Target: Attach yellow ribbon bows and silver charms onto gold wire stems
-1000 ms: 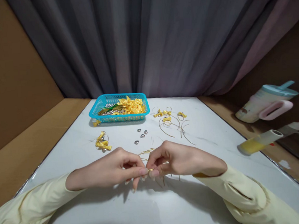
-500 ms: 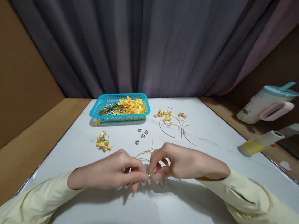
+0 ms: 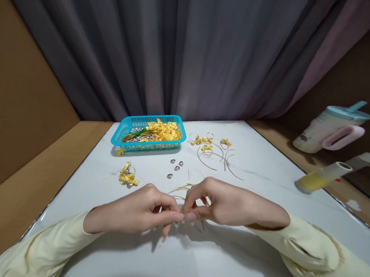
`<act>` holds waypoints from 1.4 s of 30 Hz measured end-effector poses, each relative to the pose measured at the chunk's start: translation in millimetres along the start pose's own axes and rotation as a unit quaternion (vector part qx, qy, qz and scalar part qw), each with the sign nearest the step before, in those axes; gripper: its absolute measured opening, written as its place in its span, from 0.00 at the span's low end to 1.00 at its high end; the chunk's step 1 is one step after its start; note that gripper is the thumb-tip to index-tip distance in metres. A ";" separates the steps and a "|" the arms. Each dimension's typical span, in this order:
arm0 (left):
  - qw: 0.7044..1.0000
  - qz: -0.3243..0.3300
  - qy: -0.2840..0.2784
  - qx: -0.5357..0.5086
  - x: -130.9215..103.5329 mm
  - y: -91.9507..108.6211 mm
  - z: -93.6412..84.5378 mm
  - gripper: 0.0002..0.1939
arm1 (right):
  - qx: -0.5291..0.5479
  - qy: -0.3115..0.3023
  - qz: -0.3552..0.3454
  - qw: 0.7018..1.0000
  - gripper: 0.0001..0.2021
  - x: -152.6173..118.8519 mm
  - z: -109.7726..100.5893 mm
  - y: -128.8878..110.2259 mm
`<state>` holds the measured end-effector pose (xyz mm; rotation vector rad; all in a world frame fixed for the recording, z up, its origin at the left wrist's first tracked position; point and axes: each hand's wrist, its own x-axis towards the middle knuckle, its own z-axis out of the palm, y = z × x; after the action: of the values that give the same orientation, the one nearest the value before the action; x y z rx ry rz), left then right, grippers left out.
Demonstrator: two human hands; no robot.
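Observation:
Thumb and fingers of my left hand (image 3: pixel 152 209) are closed in a pinch above the table, touching the fingertips of my right hand (image 3: pixel 217 202), which pinches too. The gold wire between them is almost wholly covered by the fingertips. Just beyond my hands lie loose curved gold wires (image 3: pixel 177 197), partly hidden by the fingers. Farther off are several silver heart-shaped pieces (image 3: pixel 176 168). A small heap of yellow bows on rings (image 3: pixel 127 176) lies to the left, and more yellow bows with rings (image 3: pixel 207 148) lie at the back right beside curved wires (image 3: pixel 207 164).
A blue basket (image 3: pixel 147 147) at the back holds yellow bows, silver pieces and a bundle of gold wires with a green tie. On the right ledge stand a tumbler with a pink handle (image 3: pixel 319 130) and a clear bottle of yellow liquid (image 3: pixel 314 180). A grey curtain (image 3: pixel 152 51) hangs behind.
My right fingertips have moved slightly left against my left ones, covering the bit of gold wire that showed between them. My left hand has hardly moved.

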<state>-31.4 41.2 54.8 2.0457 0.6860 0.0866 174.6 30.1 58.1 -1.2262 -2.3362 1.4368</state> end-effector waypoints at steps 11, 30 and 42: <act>0.996 -0.034 0.037 -0.074 1.9 0.0 -6.1 0.18 | -0.061 0.088 -0.062 0.992 0.10 -3.7 -1.0 -12.1; 0.946 -0.257 -0.145 -0.136 72.9 -24.8 18.8 0.21 | 0.083 0.084 0.077 0.990 0.10 -45.7 -7.9 14.6; 0.948 -0.230 -0.148 -0.165 76.3 -18.8 30.5 0.17 | 0.251 0.041 0.067 0.965 0.12 -37.3 1.7 40.9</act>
<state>34.5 63.6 7.2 1.4967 0.8737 -0.3497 221.4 11.6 35.2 -1.2723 -1.7021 1.8287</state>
